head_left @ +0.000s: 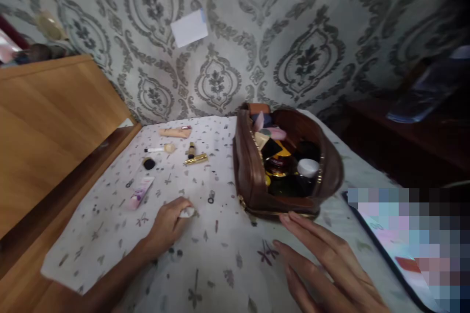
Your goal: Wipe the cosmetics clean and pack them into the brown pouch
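My left hand [171, 221] is closed round a small whitish thing [187, 212], mostly hidden by the fingers, just above the patterned white cloth [205, 274]. Fingers apart and holding nothing, my right hand [323, 264] reaches toward the front of a brown zipped makeup bag [246, 156]. The bag gapes open, packed with a white-lidded jar [308, 168], a yellow-and-black box and other cosmetics. Left of it lie a pink tube [140, 193], a round dark-topped pot [149, 163], a makeup brush [159, 148], a peach tube [175, 132], a small bottle [191, 150] and a gold lipstick tube [196, 159].
A phone [385, 249], its screen blurred, lies at the right beside the bag. A wooden panel [55, 127] borders the left side. Patterned wallpaper [220, 58] rises behind, with a white card [190, 28] on it. A clear bottle [422, 88] stands at the far right.
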Demonstrator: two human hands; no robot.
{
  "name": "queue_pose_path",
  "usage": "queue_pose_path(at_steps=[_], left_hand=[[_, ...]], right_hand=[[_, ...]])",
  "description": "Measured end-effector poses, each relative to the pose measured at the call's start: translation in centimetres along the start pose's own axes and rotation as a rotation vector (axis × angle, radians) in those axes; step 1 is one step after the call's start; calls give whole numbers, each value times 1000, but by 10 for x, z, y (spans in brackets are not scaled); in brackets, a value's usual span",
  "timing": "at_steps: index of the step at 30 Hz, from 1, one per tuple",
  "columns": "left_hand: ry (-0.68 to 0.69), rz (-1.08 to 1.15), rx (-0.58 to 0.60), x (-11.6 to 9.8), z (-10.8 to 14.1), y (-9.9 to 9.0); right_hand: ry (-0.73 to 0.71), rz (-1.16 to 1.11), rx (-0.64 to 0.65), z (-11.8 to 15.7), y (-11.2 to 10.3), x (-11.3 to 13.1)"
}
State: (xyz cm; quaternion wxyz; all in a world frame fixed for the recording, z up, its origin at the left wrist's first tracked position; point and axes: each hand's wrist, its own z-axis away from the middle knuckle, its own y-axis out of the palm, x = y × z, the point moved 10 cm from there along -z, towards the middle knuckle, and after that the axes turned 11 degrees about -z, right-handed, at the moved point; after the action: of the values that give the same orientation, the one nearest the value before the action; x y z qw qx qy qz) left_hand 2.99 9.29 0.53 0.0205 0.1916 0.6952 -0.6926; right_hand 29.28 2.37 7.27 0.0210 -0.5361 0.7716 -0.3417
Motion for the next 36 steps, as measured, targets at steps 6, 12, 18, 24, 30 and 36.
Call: queue_pose_path(at_steps=[6,12,18,24,30,36], left_hand=[[14,-71,-61,2,9,0],[1,-32,-63,16,-3,-19],[-282,-294,-133,129,-78,-106],[-330,-436,127,217,-138,-108],[-314,-568,232,239,-151,-82],[-302,-664,55,222,-134,-120]], right_hand=[[-98,-69,102,-21,36,25],[42,-228,177,-47,78,23],[321,-438,217,-62,124,3],[499,-558,212,-64,168,-12],[500,-578,172,-58,186,-18],[477,-591,115,-55,175,-18]])
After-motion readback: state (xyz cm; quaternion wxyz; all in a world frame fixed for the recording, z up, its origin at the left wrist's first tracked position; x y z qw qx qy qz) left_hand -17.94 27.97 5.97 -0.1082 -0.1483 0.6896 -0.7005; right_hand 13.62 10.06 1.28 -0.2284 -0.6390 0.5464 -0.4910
